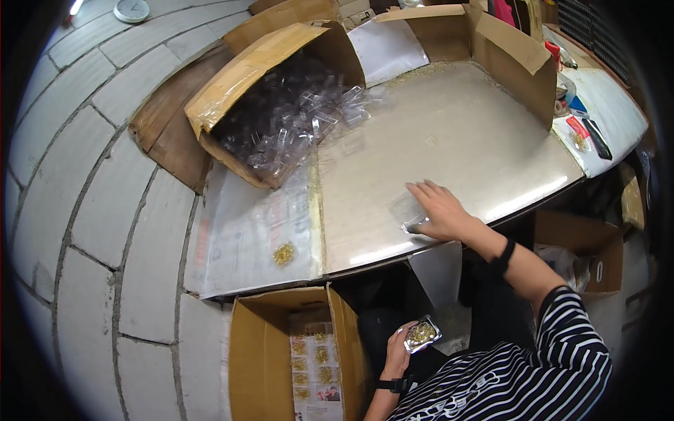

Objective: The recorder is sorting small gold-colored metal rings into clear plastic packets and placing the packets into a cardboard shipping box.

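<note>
My left hand (397, 353), low in front of my body, is closed around a small clear plastic box (422, 335) full of small golden metal pieces. My right hand (444, 212) is over the near edge of the tabletop, its fingers stretched out and its thumb apart. Beside its fingers and thumb are empty clear plastic boxes (405, 208); how firmly it touches them cannot be made out. A small heap of golden pieces (283, 254) lies on the sheet-covered left part of the table.
A tipped cardboard carton (263, 43) spills clear plastic boxes (302, 116) onto the table (435, 133). Below the near edge stands an open carton (260, 358) with rows of filled boxes (309, 365). Cardboard flaps (516, 77) border the right side, near a black object (597, 139).
</note>
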A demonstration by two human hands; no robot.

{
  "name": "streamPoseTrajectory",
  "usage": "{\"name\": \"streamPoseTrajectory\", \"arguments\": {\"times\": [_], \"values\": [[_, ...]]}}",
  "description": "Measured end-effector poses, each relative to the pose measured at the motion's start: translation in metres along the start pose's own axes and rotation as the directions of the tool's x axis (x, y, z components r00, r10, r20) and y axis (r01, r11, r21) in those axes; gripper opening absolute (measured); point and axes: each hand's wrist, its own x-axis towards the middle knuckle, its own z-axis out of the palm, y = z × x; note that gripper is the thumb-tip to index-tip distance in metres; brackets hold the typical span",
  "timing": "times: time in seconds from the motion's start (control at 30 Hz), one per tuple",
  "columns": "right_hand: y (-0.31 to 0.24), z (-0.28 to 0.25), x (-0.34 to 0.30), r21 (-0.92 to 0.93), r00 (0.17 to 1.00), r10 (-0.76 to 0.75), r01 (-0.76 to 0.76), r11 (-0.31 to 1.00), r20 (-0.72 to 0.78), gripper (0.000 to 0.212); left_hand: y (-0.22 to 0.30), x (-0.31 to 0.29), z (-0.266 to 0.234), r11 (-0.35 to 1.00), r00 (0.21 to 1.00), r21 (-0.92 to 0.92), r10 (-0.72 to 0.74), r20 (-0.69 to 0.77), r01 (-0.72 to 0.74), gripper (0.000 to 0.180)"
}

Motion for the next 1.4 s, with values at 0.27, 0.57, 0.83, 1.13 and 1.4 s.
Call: {"name": "streamPoseTrajectory", "arguments": {"times": [0.27,0.57,0.83,1.13,1.4], "values": [[0.019,0.011,0.088,0.256,0.959,0.088,-0.16,0.953,0.271,0.076,-0.001,0.001,0.013,0.999,0.999,-0.038,-0.012,-0.051,0.01,0.035],[0.04,0.03,0.022,-0.006,0.926,-0.105,0.115,0.993,0.362,0.061,0.0,0.012,0.015,0.997,0.998,-0.052,-0.047,0.034,0.049,0.037],[0.027,0.057,0.053,-0.088,0.98,0.13,-0.118,0.989,0.152,0.065,-0.023,0.048,0.027,0.995,0.994,-0.035,-0.093,0.057,0.095,0.039],[0.147,0.005,0.122,0.041,0.914,0.267,-0.293,0.955,0.305,0.062,-0.016,0.042,0.017,0.987,0.992,-0.106,-0.117,0.05,0.121,0.039],[0.059,0.024,0.073,0.116,0.75,-0.259,0.239,0.964,0.609,0.062,-0.016,0.053,0.025,0.98,0.98,-0.038,-0.191,0.061,0.194,0.04]]}}
